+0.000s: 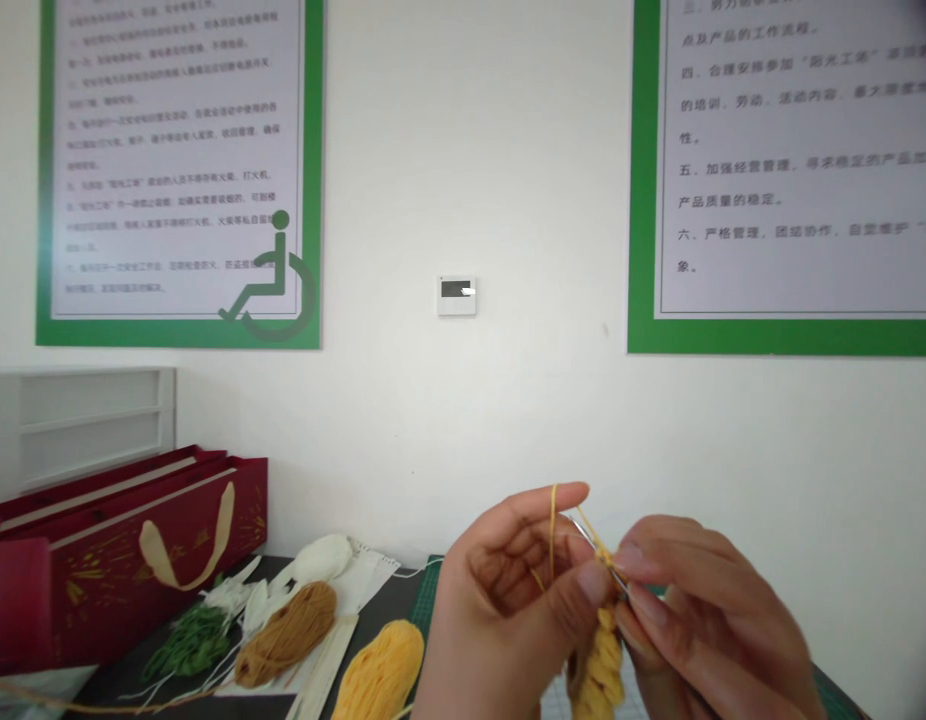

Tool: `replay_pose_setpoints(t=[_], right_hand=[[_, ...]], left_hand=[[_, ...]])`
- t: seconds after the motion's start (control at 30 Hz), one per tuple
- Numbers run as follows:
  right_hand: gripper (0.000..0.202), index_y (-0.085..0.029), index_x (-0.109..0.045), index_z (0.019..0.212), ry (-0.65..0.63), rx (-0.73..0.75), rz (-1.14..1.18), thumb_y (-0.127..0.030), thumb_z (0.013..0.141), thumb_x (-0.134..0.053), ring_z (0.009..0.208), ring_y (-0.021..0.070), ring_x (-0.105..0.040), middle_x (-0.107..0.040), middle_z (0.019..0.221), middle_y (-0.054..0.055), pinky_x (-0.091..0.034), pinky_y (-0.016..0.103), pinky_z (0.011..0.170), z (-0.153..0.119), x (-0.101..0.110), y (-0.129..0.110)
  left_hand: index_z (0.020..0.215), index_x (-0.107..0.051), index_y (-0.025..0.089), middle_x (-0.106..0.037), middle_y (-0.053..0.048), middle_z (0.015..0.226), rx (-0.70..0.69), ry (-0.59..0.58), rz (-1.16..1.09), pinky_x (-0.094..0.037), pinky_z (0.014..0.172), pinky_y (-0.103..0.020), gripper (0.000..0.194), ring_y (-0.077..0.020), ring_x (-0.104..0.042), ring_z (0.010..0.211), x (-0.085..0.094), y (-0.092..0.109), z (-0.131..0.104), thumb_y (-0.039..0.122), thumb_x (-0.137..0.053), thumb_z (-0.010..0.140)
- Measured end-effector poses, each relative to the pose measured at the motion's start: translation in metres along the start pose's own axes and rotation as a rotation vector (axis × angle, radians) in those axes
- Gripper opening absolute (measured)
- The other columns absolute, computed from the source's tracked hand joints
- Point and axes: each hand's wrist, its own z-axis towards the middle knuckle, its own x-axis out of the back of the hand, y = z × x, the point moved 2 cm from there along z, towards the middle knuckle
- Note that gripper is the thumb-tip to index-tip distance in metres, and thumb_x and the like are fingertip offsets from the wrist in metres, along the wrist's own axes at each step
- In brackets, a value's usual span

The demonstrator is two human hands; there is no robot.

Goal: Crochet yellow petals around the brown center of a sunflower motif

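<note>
My left hand (523, 600) pinches the top of a yellow crochet piece (599, 668) between thumb and fingers. A strand of yellow yarn (553, 530) loops over its raised index finger. In my right hand (710, 610) is a thin metal crochet hook (583, 530), gripped between thumb and fingertips. The hook's tip points up and left, close to the yarn at the work's top edge. Below my hands the crochet piece hangs down, its lower end cut off by the frame. A yellow yarn skein (380, 670) lies left of my left hand.
On the dark table lie a brown yarn skein (287, 635), a white yarn ball (323, 558) and green yarn (185, 643). Dark red gift bags (133, 570) stand at the left, before a white box (80, 420). A green cutting mat (425, 600) lies partly behind my hands.
</note>
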Motion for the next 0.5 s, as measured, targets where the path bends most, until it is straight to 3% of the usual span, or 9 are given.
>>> replay_pose_setpoints(t=[0.07,0.17,0.33,0.5], right_hand=[[0.046,-0.018,-0.070,0.112,-0.022,0.045,0.000,0.010,0.075,-0.066,0.084,0.0131,-0.070,-0.068,0.098,0.003,-0.063,0.022,0.063,-0.001,0.004,0.001],[0.056,-0.022,-0.069,0.119,-0.051,0.078,0.013,0.011,0.074,-0.067,0.083,0.0154,-0.073,-0.069,0.100,0.003,-0.067,0.029,0.070,-0.001,0.007,0.000],[0.060,-0.028,-0.069,0.124,-0.047,0.032,0.016,0.008,0.075,-0.069,0.078,0.0188,-0.074,-0.072,0.098,0.003,-0.068,0.037,0.069,0.000,0.003,-0.003],[0.034,-0.024,-0.074,0.105,0.132,0.052,0.066,0.002,0.083,-0.069,0.066,0.0146,-0.071,-0.069,0.085,0.001,-0.063,0.029,0.055,0.011,-0.006,-0.013]], left_hand=[[0.103,-0.085,0.021,-0.074,-0.005,0.077,0.055,-0.019,-0.062,-0.053,0.070,-0.023,0.036,-0.0148,-0.065,0.074,0.003,-0.003,0.001,0.036,-0.094,0.072],[0.101,-0.084,0.021,-0.073,-0.005,0.071,0.066,-0.035,-0.112,-0.052,0.067,-0.023,0.023,-0.0145,-0.064,0.071,0.008,-0.003,0.003,0.033,-0.087,0.082],[0.095,-0.084,0.018,-0.074,-0.004,0.076,0.176,-0.101,-0.241,-0.054,0.070,-0.021,0.019,-0.0124,-0.067,0.070,0.013,0.001,0.007,0.015,-0.088,0.077],[0.095,-0.084,0.020,-0.073,-0.004,0.080,0.282,-0.168,-0.301,-0.054,0.072,-0.021,0.031,-0.0119,-0.068,0.073,0.013,-0.002,0.008,0.010,-0.093,0.067]])
